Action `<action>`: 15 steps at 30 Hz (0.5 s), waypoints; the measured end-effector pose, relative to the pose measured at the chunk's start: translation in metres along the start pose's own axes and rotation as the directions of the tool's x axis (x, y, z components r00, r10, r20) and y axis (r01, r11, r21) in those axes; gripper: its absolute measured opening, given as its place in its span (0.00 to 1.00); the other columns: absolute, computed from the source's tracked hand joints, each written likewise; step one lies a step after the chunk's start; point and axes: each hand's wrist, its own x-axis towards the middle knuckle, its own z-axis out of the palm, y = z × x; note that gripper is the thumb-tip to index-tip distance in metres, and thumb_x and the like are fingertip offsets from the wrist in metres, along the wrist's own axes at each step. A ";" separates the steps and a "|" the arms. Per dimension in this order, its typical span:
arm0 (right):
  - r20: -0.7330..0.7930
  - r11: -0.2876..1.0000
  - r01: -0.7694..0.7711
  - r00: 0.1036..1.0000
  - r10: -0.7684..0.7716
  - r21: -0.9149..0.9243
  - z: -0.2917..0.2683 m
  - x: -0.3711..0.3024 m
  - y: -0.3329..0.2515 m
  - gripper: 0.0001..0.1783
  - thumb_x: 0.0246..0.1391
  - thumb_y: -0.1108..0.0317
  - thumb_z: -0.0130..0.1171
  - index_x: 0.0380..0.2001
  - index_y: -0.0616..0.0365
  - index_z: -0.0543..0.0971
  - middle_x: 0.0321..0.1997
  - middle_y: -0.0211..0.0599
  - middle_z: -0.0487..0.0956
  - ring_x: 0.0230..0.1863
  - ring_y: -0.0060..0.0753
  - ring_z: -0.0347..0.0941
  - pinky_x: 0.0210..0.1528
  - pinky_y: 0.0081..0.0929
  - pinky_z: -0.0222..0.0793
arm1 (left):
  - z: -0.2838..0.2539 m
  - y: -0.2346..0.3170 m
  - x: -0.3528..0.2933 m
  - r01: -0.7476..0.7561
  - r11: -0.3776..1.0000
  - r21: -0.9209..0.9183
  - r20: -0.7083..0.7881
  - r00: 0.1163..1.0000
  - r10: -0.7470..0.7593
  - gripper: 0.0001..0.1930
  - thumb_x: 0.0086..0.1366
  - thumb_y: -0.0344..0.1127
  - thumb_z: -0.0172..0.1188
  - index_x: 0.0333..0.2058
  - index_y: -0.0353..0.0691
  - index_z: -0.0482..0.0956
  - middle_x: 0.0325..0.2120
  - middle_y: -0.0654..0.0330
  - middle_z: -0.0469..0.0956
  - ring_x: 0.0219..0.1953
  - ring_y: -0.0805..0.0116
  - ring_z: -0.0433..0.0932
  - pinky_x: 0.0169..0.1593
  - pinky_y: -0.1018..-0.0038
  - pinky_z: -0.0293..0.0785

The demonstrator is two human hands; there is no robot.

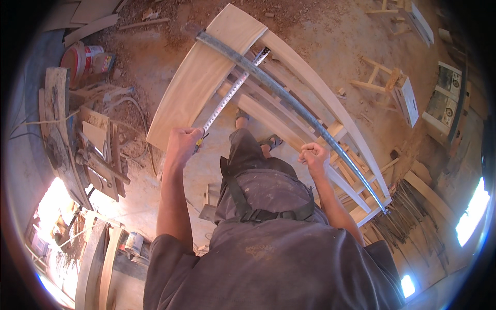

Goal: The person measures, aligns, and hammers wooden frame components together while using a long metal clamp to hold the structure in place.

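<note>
My left hand is closed around a tape measure, whose yellow part shows beside the fingers. Its white blade is drawn out, running away from me along a wide pale board to a spot beyond the metal bar. That board forms one end of a long wooden frame. A grey metal bar lies lengthwise over the frame. My right hand is curled closed near the frame's near side, close to the bar; whether anything is inside it is hidden.
Small wooden stools or frames stand on the dusty floor at the far right. A two-burner stove is beyond them. Buckets and wood pieces lie to the left. Thin rods lie at the near right.
</note>
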 end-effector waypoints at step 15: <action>0.263 0.987 0.129 0.960 -0.099 -0.098 0.003 -0.002 -0.027 0.14 0.52 0.68 0.59 0.38 0.67 0.80 0.35 0.41 0.83 0.35 0.28 0.81 0.38 0.23 0.75 | 0.023 -0.075 -0.061 0.108 0.988 -0.112 -0.026 0.993 -0.112 0.14 0.61 0.38 0.59 0.26 0.31 0.83 0.18 0.59 0.78 0.18 0.74 0.74 0.24 0.77 0.70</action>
